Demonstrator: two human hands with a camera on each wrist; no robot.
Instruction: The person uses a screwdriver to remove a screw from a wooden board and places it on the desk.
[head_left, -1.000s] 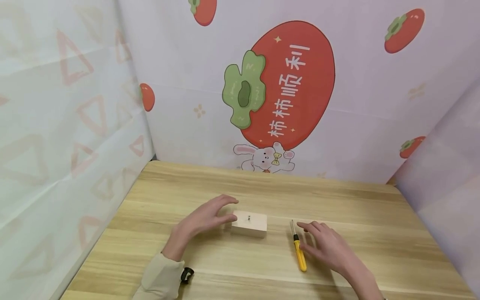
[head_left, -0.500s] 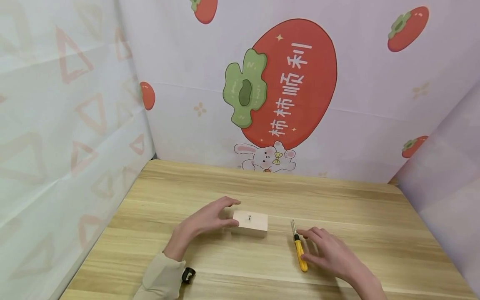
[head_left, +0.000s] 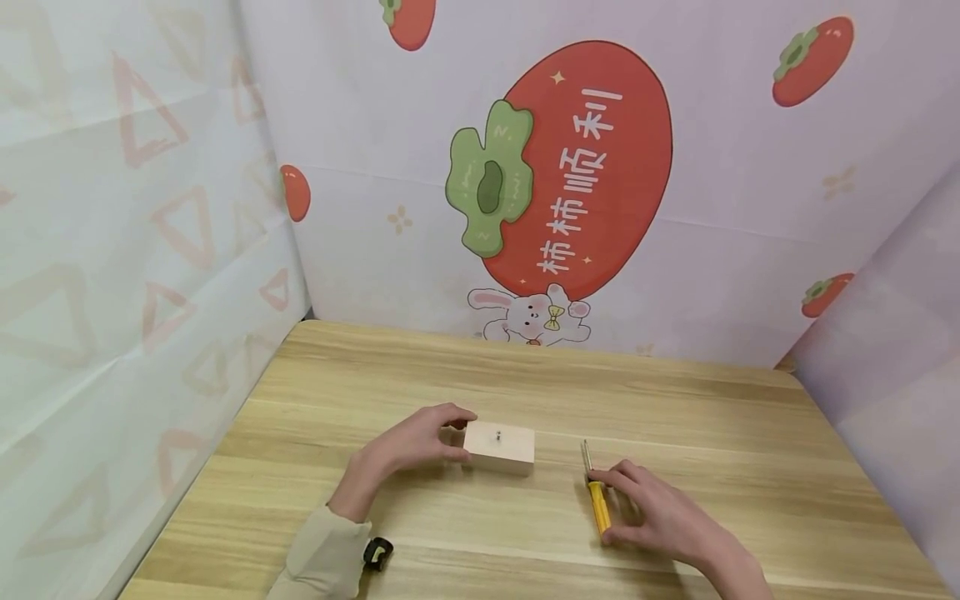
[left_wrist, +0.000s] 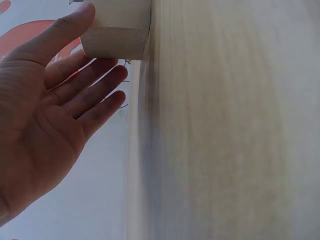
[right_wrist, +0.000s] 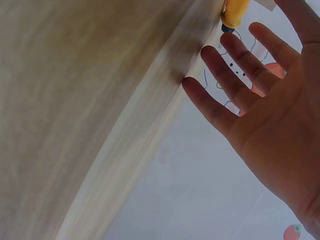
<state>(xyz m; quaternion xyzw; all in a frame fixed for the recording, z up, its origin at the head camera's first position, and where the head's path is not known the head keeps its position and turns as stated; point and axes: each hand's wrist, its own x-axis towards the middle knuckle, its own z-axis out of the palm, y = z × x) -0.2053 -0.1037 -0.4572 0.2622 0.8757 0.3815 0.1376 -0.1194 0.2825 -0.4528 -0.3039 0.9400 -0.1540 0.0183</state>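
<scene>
Wooden block w/ a small screw (prob.) upright on top sits approx. mid bench, L hand at its 9 o'clock end; can't tell if those fingers actually pinch it. Screwdriver lies ~4 o'clock of the block, R hand over it, fingers loose, not wrapped round. IMO main risks: weak L hold = block skids, clumsy R nudge = screwdriver rolls away.

A fruit-printed backdrop rises behind the table.
</scene>
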